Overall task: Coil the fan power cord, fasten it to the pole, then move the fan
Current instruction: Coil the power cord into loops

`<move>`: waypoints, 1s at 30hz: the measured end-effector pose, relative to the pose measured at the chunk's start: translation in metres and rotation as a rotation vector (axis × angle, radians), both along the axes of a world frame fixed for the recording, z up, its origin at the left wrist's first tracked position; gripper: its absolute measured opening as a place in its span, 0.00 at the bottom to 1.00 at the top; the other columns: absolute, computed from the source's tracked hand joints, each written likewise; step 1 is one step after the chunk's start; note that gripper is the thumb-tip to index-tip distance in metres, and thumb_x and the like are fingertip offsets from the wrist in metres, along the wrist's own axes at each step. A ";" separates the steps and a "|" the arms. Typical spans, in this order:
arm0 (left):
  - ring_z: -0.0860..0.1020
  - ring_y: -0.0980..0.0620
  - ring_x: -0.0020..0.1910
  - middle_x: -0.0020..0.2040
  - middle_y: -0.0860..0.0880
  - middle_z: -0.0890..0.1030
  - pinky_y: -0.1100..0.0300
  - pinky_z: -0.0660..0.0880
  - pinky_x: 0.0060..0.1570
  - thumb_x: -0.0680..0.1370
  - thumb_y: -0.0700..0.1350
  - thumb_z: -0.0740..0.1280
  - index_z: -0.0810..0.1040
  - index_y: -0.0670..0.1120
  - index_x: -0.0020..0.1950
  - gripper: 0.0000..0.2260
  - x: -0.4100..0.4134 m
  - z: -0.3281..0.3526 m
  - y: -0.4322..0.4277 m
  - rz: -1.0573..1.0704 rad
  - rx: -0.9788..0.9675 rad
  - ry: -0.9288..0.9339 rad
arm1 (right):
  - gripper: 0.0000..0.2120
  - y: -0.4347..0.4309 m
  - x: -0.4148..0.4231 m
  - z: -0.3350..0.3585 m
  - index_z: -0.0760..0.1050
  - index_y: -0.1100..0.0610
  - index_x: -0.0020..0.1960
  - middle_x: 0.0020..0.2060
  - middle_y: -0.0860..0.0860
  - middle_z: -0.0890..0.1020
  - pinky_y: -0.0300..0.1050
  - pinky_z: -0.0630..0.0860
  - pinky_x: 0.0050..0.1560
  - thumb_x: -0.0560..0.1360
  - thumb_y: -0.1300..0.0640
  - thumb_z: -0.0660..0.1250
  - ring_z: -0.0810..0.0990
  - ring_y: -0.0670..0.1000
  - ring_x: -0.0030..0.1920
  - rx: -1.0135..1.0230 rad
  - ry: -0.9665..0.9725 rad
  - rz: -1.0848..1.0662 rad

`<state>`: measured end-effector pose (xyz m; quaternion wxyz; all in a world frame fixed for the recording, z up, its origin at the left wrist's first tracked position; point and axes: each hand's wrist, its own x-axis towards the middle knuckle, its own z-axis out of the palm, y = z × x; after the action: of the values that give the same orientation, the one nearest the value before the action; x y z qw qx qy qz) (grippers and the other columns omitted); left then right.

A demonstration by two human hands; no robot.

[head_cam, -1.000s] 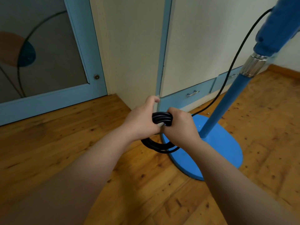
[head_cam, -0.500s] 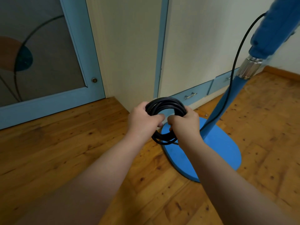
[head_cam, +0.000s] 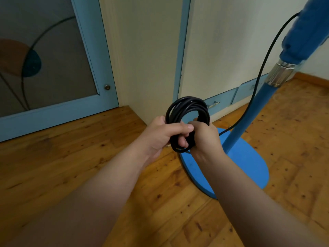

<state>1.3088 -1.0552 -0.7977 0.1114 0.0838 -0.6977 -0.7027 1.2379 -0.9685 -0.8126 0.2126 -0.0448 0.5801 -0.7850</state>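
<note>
A black power cord (head_cam: 187, 111) is wound into a coil of several loops that stands upright above the floor. My left hand (head_cam: 163, 134) grips the coil's lower left side, thumb laid across the strands. My right hand (head_cam: 204, 138) grips the lower right side of the same coil. One loose strand runs from the coil up along the blue fan pole (head_cam: 249, 114) to the fan's blue upper body (head_cam: 306, 38). The pole leans and stands on a round blue base (head_cam: 245, 168) just right of my hands.
A cream cabinet front with blue trim and low blue drawers (head_cam: 220, 102) stands behind the fan. A blue-framed glass door (head_cam: 92, 56) is at the left. Wooden floor (head_cam: 71, 148) spreads around the base.
The coil has turned from lying flat between my hands to standing upright as an open ring, and both hands have lifted it slightly. The fan has stayed in place.
</note>
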 end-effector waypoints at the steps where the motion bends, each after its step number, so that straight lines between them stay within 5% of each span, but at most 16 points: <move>1: 0.75 0.49 0.27 0.20 0.48 0.73 0.58 0.76 0.45 0.72 0.38 0.68 0.75 0.45 0.26 0.14 -0.002 -0.002 0.002 0.040 0.006 0.013 | 0.09 -0.001 0.000 -0.003 0.66 0.59 0.37 0.21 0.53 0.68 0.45 0.69 0.29 0.68 0.72 0.59 0.69 0.51 0.22 -0.028 -0.023 0.012; 6: 0.66 0.51 0.18 0.16 0.49 0.66 0.60 0.68 0.28 0.71 0.37 0.67 0.69 0.39 0.29 0.12 -0.007 -0.003 0.001 0.125 0.084 0.028 | 0.04 0.001 -0.003 -0.009 0.73 0.62 0.42 0.30 0.56 0.76 0.44 0.74 0.33 0.69 0.68 0.65 0.76 0.54 0.32 0.094 0.054 0.134; 11: 0.61 0.56 0.15 0.20 0.48 0.65 0.66 0.59 0.19 0.68 0.28 0.63 0.69 0.39 0.32 0.09 -0.005 0.001 0.000 0.040 0.064 -0.044 | 0.15 0.010 -0.010 0.004 0.74 0.56 0.49 0.39 0.47 0.79 0.38 0.77 0.45 0.67 0.71 0.67 0.79 0.45 0.41 0.265 0.460 0.045; 17: 0.63 0.57 0.16 0.20 0.51 0.67 0.65 0.60 0.19 0.69 0.28 0.63 0.68 0.41 0.32 0.11 -0.007 0.004 0.009 -0.054 0.030 -0.069 | 0.17 0.023 -0.016 0.011 0.66 0.47 0.28 0.22 0.44 0.72 0.35 0.64 0.28 0.65 0.67 0.65 0.68 0.43 0.26 0.513 0.839 0.042; 24: 0.74 0.55 0.27 0.27 0.50 0.74 0.65 0.73 0.33 0.70 0.32 0.67 0.73 0.45 0.34 0.10 -0.011 0.002 0.021 0.056 -0.075 0.042 | 0.08 0.029 -0.022 0.012 0.75 0.56 0.34 0.27 0.53 0.75 0.51 0.71 0.35 0.66 0.67 0.64 0.72 0.53 0.32 0.458 0.734 -0.088; 30: 0.73 0.52 0.36 0.32 0.48 0.71 0.61 0.70 0.40 0.70 0.33 0.68 0.71 0.46 0.33 0.11 -0.017 0.001 0.030 0.263 -0.072 0.030 | 0.09 0.028 -0.018 0.015 0.73 0.53 0.35 0.26 0.51 0.69 0.44 0.68 0.32 0.72 0.63 0.66 0.67 0.51 0.29 0.140 0.280 -0.198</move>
<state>1.2914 -1.0252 -0.7969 0.2158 0.1600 -0.7037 -0.6578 1.2194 -0.9408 -0.7975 0.0540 -0.0815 0.6590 -0.7458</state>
